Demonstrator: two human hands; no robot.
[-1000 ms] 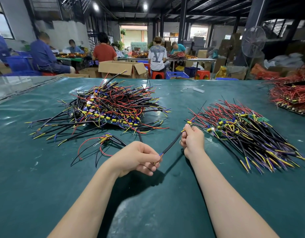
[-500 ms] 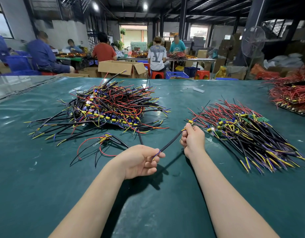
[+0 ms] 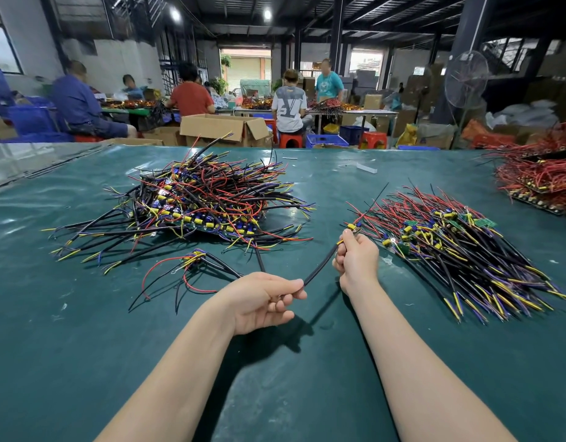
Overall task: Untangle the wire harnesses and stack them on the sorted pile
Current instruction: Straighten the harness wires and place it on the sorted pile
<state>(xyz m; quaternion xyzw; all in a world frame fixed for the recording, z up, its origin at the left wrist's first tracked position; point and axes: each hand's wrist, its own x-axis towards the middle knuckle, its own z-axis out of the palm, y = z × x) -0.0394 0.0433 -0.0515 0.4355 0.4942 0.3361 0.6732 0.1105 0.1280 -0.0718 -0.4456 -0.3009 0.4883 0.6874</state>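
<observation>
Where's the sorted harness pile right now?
In the head view, the sorted pile lies on the right of the green table, just beyond the right hand.

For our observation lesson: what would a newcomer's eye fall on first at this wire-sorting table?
First, the big tangled heap of black, red, yellow and blue wire harnesses left of centre on the dark green table cover, and the neater fanned pile of similar harnesses to its right. Between them, the left hand and right hand each pinch one end of a single black-sleeved harness.
</observation>
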